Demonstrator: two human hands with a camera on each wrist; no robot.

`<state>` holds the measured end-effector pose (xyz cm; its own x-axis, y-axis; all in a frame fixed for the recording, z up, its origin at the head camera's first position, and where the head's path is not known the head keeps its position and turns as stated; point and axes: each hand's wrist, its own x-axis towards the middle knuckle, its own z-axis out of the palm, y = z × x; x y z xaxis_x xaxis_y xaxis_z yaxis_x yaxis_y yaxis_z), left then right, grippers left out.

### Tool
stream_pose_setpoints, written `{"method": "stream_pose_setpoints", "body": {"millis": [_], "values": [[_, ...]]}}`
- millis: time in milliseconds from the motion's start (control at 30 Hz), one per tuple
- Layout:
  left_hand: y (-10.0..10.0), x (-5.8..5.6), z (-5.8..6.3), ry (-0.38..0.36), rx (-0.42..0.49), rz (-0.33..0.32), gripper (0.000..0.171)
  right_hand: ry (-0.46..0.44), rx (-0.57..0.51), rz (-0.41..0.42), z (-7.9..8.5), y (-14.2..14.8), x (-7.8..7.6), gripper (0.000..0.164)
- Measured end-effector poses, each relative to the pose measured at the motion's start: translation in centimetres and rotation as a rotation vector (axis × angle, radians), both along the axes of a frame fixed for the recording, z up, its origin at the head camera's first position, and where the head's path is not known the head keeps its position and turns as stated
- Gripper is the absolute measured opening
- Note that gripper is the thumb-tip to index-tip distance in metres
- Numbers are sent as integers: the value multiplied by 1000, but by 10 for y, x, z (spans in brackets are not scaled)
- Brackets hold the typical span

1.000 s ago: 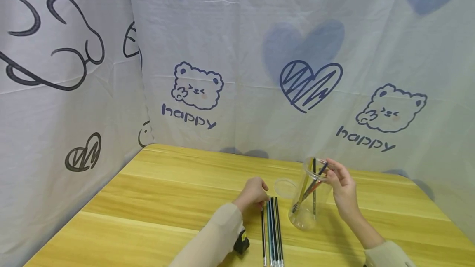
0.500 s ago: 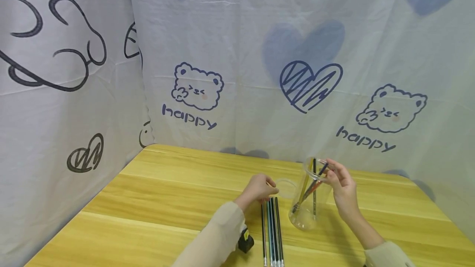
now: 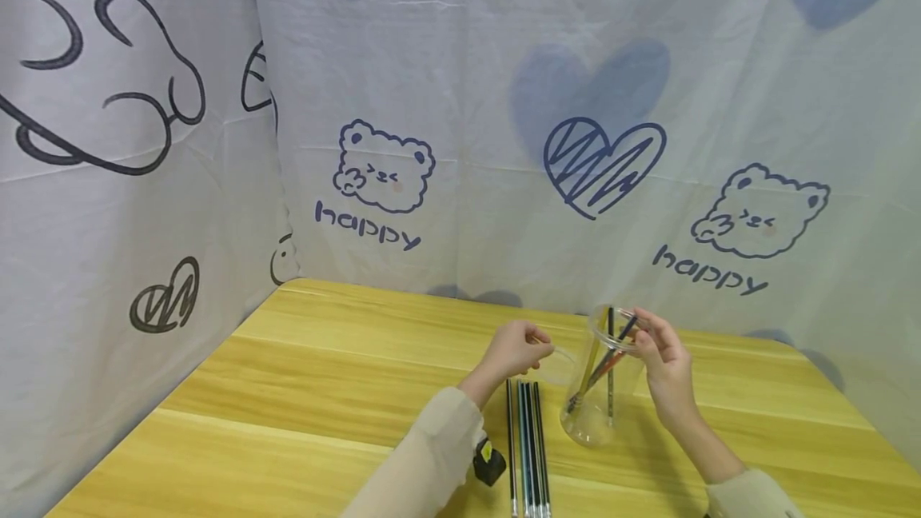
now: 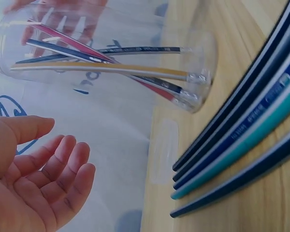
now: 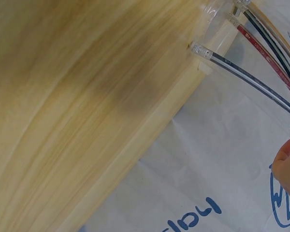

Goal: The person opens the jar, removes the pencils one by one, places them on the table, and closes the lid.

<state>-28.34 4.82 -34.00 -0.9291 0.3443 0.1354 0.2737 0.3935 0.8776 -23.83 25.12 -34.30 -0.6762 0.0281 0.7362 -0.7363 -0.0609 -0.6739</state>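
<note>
Head view: moved up and right with the left hand (image 3: 514, 352) since half a second ago, baring the leftmost upper end in the row of pencils (image 3: 532, 454) at lower centre. Holding nothing there — fingers loosely bent, thumb apart, per the left wrist view. Unchanged at right of centre: gripping the rim of the clear jar (image 3: 626, 386), coloured pencils (image 3: 592, 354) inside, with the right hand (image 3: 669, 370) — mostly cut off in the right wrist view. Faint, partly hidden: clear lid (image 3: 563, 369).
</note>
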Motion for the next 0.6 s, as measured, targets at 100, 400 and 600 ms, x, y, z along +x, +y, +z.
{"method": "stream_pose_setpoints", "body": {"millis": [100, 400, 600], "values": [[3, 0, 3, 6, 20, 2, 15, 3, 0, 4, 0, 1, 0, 28], [15, 1, 20, 46, 43, -10, 12, 2, 10, -6, 1, 0, 0, 27], [20, 3, 29, 52, 63, -14, 11, -9, 11, -15, 0, 0, 0, 28]]}}
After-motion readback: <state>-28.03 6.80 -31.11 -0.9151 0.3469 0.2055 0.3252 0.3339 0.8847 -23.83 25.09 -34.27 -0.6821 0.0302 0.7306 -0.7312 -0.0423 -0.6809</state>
